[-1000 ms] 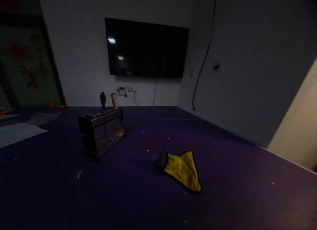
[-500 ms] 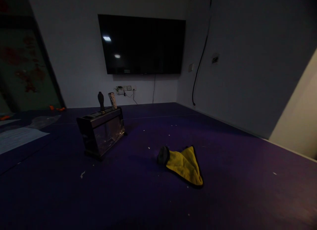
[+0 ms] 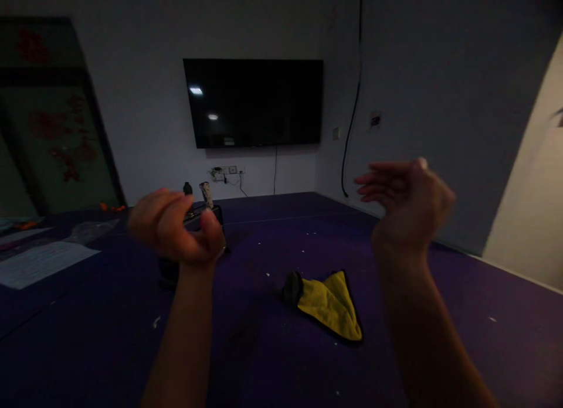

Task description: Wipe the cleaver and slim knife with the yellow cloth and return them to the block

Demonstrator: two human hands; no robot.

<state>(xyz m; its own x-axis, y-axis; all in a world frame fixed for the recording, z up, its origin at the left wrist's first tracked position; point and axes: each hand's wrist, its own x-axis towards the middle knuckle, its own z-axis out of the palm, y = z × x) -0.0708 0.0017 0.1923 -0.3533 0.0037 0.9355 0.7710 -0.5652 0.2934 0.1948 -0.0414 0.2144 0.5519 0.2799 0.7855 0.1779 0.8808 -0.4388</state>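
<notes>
Both my forearms are raised in front of me in a dim room. My left hand (image 3: 176, 226) hangs limp with its fingers curled loosely downward, and nothing shows in it. It covers most of a small dark glass tank (image 3: 169, 270) standing on the floor. My right hand (image 3: 407, 200) is up at the right, fingers stretched out toward the left, holding nothing. Between my arms a yellow cloth (image 3: 328, 302) lies crumpled on the purple floor, with a dark lump (image 3: 291, 288) at its left end. Both hands are slightly smeared by motion.
A black TV (image 3: 253, 101) hangs on the far wall above a socket strip (image 3: 226, 172). A dark bottle (image 3: 187, 189) and a pale object (image 3: 205, 193) stand on the tank. White sheets (image 3: 39, 261) lie at the left. A cable (image 3: 352, 121) runs down the right wall.
Both my hands have come up into view; neither was visible earlier. The camera has tilted slightly, shifting the TV lower in the picture. The cloth and tank have not moved.
</notes>
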